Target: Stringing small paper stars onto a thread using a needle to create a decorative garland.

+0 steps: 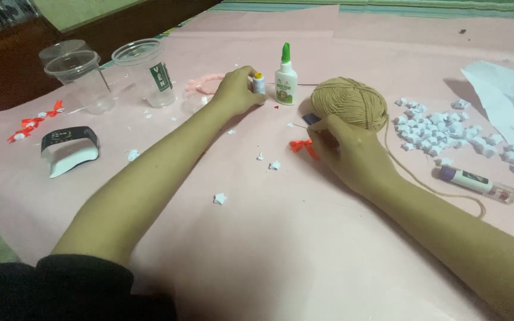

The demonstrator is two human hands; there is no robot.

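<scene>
Pinched between the fingertips of the right hand (345, 151) is a small orange-red ribbon bow (302, 146), which lies low on the pink paper sheet (281, 238) just left of the knuckles; a thin pin or needle seems to stick out beside it, though it is too fine to be sure. Farther off, the left hand (235, 90) is closed around a small glue tube with a yellow cap (259, 82), the fingers wrapped about its body so that only the top shows.

Just right of that tube stands a white squeeze bottle with a green nozzle (285, 78), upright and near the hand but apart from it. Right of the bottle, close behind the right hand, sits a tan ball of yarn (350, 102), its loose strand trailing toward the near right. Beyond the yarn, a heap of small white folded paper stars (435, 128) spreads across the sheet, and nearer lies a glue stick with a purple cap (478, 183) on its side. A few stray white stars lie scattered between the two forearms.

On the far left stand two clear plastic cups (114, 74), upright. Near them rests a small black-and-white lamp-like device (68, 148), with more red and white bows (34, 122) just to its left. Crumpled white paper (507, 101) lies at the far right edge.
</scene>
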